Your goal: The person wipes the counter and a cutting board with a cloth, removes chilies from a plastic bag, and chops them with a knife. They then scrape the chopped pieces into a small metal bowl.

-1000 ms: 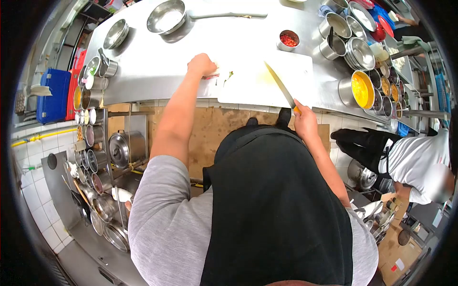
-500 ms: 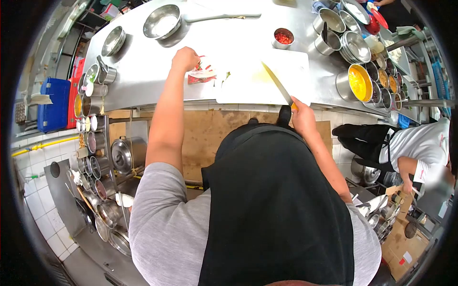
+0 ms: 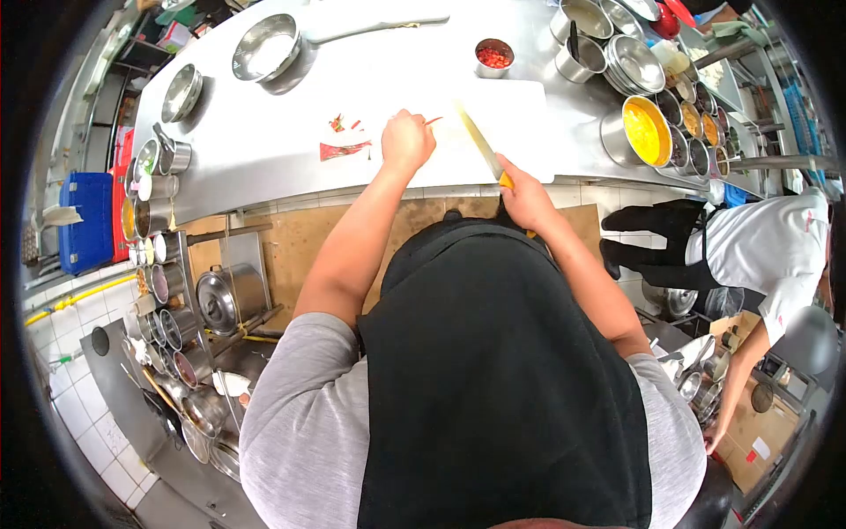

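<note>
My left hand is closed over the left part of a white cutting board, with a thin red chili sticking out of its fingers to the right. In my right hand is the yellow handle of a knife; its blade points up and left over the board. Left of my left hand lie a bag of red chilies and some loose red pieces. A metal cup of chopped red pieces stands behind the board.
Metal bowls and a white-handled utensil lie at the back. Pots and tins surround a container of yellow food on the right. More containers stand at the left edge. A co-worker bends at the far right.
My left hand has moved right from beside the bag to the board, now with a chili in it. The knife stays in my right hand. The co-worker's arm now reaches lower.
</note>
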Tool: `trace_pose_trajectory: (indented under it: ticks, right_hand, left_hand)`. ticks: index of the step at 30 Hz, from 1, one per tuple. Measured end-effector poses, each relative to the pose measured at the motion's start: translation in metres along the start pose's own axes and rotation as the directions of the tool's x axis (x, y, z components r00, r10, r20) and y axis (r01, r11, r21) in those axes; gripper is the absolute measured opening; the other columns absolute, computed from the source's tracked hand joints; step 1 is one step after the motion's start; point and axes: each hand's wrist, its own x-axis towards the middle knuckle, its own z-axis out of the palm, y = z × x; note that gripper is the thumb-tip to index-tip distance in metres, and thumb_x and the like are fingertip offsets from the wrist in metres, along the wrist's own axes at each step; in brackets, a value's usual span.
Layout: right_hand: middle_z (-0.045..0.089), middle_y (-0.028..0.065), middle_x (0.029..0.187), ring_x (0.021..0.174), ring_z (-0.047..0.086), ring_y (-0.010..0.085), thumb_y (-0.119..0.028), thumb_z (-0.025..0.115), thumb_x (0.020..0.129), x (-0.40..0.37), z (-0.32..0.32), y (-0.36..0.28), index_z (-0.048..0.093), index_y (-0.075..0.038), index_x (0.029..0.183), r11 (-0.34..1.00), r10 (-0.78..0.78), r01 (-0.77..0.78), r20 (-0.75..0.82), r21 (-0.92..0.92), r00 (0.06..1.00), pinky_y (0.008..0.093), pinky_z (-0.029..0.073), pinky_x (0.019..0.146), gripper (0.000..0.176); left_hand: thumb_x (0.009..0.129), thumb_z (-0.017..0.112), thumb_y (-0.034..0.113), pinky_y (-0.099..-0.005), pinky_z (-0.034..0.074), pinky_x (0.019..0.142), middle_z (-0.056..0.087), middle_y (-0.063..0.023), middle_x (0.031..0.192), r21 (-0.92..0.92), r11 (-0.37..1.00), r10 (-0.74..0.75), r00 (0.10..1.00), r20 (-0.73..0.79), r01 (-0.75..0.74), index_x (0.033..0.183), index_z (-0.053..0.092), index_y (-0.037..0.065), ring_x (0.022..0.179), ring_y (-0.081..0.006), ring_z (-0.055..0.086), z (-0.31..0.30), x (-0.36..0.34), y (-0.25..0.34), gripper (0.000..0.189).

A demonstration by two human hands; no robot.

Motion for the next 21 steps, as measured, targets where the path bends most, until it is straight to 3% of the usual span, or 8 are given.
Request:
trace_pose_trajectory:
  ticks: [1,3,6,10,16,21]
  right_hand:
    - [0.071,0.0337,0.125,0.120,0.069,0.0499,-0.003,0.062,0.100,0.000,-0.001,0.001,0.044,-0.008,0.169,1.000,0.007,-0.007,0.020,-0.028,1.000,0.0532,0.055,0.108,0.072]
    - [0.071,0.0324,0.119,0.116,0.069,0.0490,-0.003,0.061,0.100,-0.001,-0.002,0.003,0.045,-0.010,0.170,0.997,0.008,-0.007,0.014,-0.075,1.000,0.0535,0.056,0.105,0.073]
    - [0.070,0.0296,0.109,0.108,0.069,0.0471,-0.002,0.059,0.100,-0.006,-0.003,0.002,0.046,-0.016,0.170,0.993,-0.004,0.004,-0.002,-0.118,1.000,0.0536,0.056,0.099,0.073]
    - [0.067,0.0264,0.103,0.101,0.069,0.0454,-0.003,0.058,0.101,-0.007,-0.008,-0.004,0.051,-0.025,0.169,0.989,0.014,-0.010,0.025,-0.149,1.000,0.0529,0.056,0.096,0.072]
    - [0.066,0.0245,0.107,0.101,0.068,0.0449,-0.006,0.054,0.103,-0.002,-0.013,-0.012,0.053,-0.028,0.168,0.975,0.022,-0.013,0.040,-0.221,0.999,0.0535,0.056,0.097,0.068]
    - [0.066,0.0228,0.112,0.104,0.070,0.0433,-0.008,0.052,0.103,0.006,-0.022,-0.026,0.052,-0.032,0.168,0.953,0.065,-0.039,0.078,-0.300,0.995,0.0542,0.058,0.096,0.069]
  left_hand:
    - [0.094,0.073,0.017,-0.0529,0.061,0.087,0.074,-0.0254,0.100,-0.006,1.000,-0.001,1.000,0.004,0.001,0.095,0.084,0.003,0.093,-0.0452,0.074,0.003,-0.001,0.001,0.018]
    - [0.095,0.071,0.012,-0.0522,0.060,0.086,0.073,-0.0231,0.096,-0.222,0.975,-0.049,0.982,-0.184,0.007,0.097,0.082,0.002,0.094,-0.0427,0.073,0.006,-0.005,0.001,0.015]
    - [0.097,0.067,0.007,-0.0525,0.059,0.085,0.072,-0.0218,0.094,-0.291,0.953,0.050,0.989,-0.138,-0.089,0.099,0.080,0.002,0.093,-0.0425,0.072,0.009,0.002,-0.008,0.014]
    - [0.097,0.066,0.006,-0.0523,0.058,0.084,0.072,-0.0209,0.095,-0.241,0.968,0.049,0.992,-0.119,-0.077,0.099,0.080,0.002,0.093,-0.0420,0.072,0.021,0.013,-0.014,0.014]
    - [0.094,0.063,0.004,-0.0518,0.058,0.085,0.073,-0.0200,0.096,-0.175,0.983,0.045,0.995,-0.093,-0.061,0.097,0.079,0.005,0.095,-0.0404,0.072,0.020,0.028,-0.025,0.015]
    - [0.091,0.062,0.002,-0.0527,0.057,0.088,0.072,-0.0205,0.096,-0.193,0.981,0.011,0.999,0.030,-0.005,0.099,0.077,0.006,0.100,-0.0407,0.071,0.009,0.036,-0.023,0.018]
